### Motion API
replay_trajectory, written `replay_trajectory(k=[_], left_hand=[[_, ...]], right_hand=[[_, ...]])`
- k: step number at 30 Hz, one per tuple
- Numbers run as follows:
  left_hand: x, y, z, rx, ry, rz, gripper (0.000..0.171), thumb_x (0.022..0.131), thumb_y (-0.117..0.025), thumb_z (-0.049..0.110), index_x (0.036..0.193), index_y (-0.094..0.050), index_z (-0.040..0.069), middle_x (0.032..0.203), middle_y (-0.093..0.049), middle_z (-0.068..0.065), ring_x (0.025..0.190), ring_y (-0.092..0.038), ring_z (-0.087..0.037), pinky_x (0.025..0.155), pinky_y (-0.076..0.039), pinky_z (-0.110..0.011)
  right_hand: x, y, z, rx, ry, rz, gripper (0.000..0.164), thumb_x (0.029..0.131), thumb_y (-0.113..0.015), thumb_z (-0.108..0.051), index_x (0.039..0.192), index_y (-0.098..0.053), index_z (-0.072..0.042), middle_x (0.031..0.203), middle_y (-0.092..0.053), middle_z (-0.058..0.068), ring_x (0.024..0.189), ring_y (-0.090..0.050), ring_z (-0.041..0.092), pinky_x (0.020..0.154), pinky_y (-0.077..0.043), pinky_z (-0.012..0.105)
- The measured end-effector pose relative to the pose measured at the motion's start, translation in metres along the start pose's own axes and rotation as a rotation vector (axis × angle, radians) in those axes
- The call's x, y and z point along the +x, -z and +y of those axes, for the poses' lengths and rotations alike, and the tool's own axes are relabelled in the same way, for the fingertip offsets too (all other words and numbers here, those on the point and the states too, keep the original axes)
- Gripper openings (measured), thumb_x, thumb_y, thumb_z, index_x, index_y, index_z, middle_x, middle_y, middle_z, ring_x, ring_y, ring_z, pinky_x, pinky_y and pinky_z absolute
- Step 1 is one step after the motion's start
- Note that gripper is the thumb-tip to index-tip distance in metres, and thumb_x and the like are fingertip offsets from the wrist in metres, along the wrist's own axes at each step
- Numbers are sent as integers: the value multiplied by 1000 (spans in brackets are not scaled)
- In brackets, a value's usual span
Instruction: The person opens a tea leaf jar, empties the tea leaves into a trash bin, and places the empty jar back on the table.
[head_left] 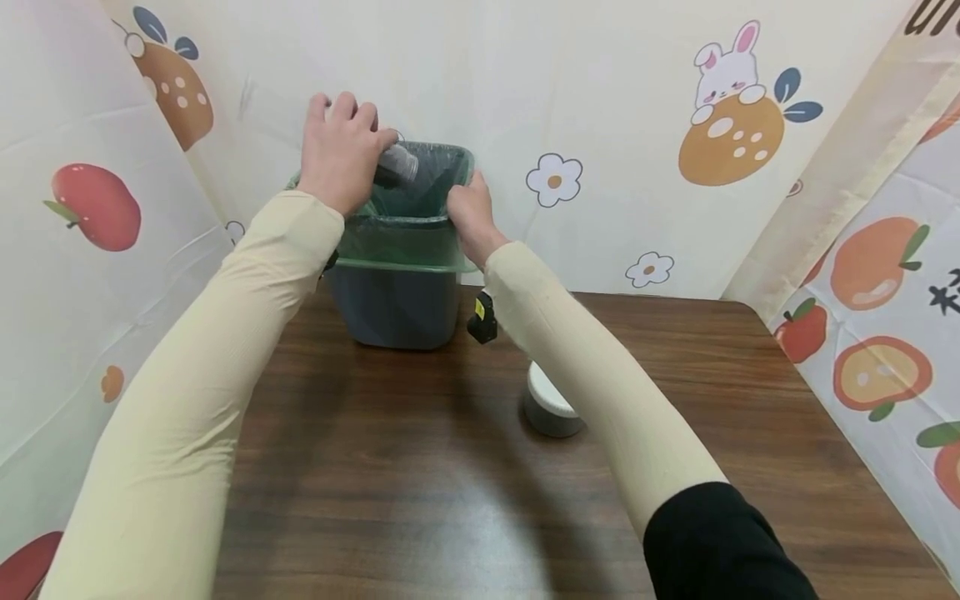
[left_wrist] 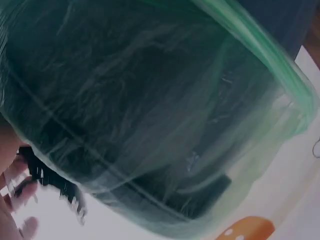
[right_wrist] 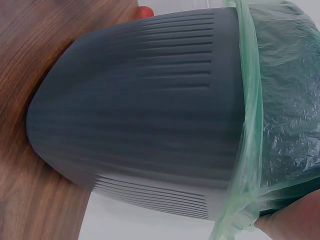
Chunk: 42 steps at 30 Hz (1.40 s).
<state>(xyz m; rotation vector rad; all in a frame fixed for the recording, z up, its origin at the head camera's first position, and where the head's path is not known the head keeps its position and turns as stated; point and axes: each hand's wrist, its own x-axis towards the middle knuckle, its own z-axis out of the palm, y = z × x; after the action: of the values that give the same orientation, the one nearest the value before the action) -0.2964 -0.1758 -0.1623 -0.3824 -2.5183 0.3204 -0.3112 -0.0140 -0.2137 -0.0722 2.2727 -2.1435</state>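
Note:
A dark grey trash bin (head_left: 397,308) stands upright at the back of the table, lined with a thin green bag (head_left: 397,243) folded over its rim. My left hand (head_left: 341,158) grips a clear jar (head_left: 399,165) with something dark in it, tilted toward the mouth of the bin. In the left wrist view, the fingers (left_wrist: 17,182) and a blurred dark part show just outside the bag. My right hand (head_left: 474,215) grips the bin's right rim through the bag. The right wrist view shows the bin's ribbed side (right_wrist: 140,110) and part of that hand (right_wrist: 292,220).
A small grey round container with a white top (head_left: 553,404) stands on the brown wooden table (head_left: 375,467), partly behind my right forearm. A printed cloth (head_left: 600,100) hangs close behind the bin and along both sides.

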Motion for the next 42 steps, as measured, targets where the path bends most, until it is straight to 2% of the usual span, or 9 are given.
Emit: replay_trajectory(k=[3,9,13,17,21,31,36,40,42], left_hand=[[1,1,0,12,-4,-4,41,90,-53,-4,127,-60,12,107,-49,-19,104,-35,-38,97,-23,-56],[0,2,0,5,3,-72,47,85,-59,2,131,-56,13,105,-47,-20,101,-36,-38,86,-27,-55],[-1,1,0,13,-31,-60,43,84,-61,1,125,-58,10,104,-48,-20,101,-36,-38,92,-25,-56],[-1,1,0,12,-30,-49,41,86,-59,0,125,-58,10,102,-47,-19,99,-35,-38,89,-26,-56],[0,3,2,15,-42,-43,39,86,-59,0,124,-58,8,103,-47,-20,100,-36,-38,88,-27,-56],[-2,1,2,79,-72,-115,37,89,-55,-3,124,-57,9,106,-47,-22,101,-35,-40,89,-28,-57],[-2,2,3,105,-90,-94,36,85,-60,-2,121,-58,7,105,-47,-21,102,-35,-40,95,-24,-56],[-1,5,4,89,-86,-67,32,88,-58,-3,119,-57,6,103,-48,-21,101,-35,-39,91,-26,-57],[0,6,5,99,-99,-60,30,88,-57,-5,116,-57,6,103,-48,-20,102,-36,-39,94,-25,-56]], right_hand=[[0,0,-1,-5,-6,-1,54,98,-31,-4,150,-23,-13,149,-33,3,131,-34,11,106,-30,29],[0,1,-2,10,-16,-13,52,98,-31,-4,149,-26,-14,145,-37,3,124,-37,11,105,-30,28],[0,0,-2,17,-19,-22,53,98,-31,-4,150,-24,-14,147,-36,2,128,-35,10,105,-30,27],[0,0,-2,14,-21,-23,55,98,-31,-4,152,-20,-14,151,-30,1,134,-30,10,107,-28,27],[1,2,-1,19,-13,-19,55,98,-31,-4,151,-21,-13,150,-31,2,133,-30,10,107,-28,26],[0,3,0,25,-2,-27,53,98,-31,-4,149,-25,-14,146,-36,3,128,-35,10,106,-29,29],[0,3,0,14,-7,-18,53,98,-32,-5,149,-25,-14,146,-36,3,128,-36,12,106,-30,29],[0,4,1,11,0,-11,52,98,-31,-4,149,-25,-12,147,-35,4,128,-36,12,106,-30,30],[0,4,0,20,8,-9,52,97,-32,-4,148,-26,-11,145,-37,5,125,-37,13,105,-31,30]])
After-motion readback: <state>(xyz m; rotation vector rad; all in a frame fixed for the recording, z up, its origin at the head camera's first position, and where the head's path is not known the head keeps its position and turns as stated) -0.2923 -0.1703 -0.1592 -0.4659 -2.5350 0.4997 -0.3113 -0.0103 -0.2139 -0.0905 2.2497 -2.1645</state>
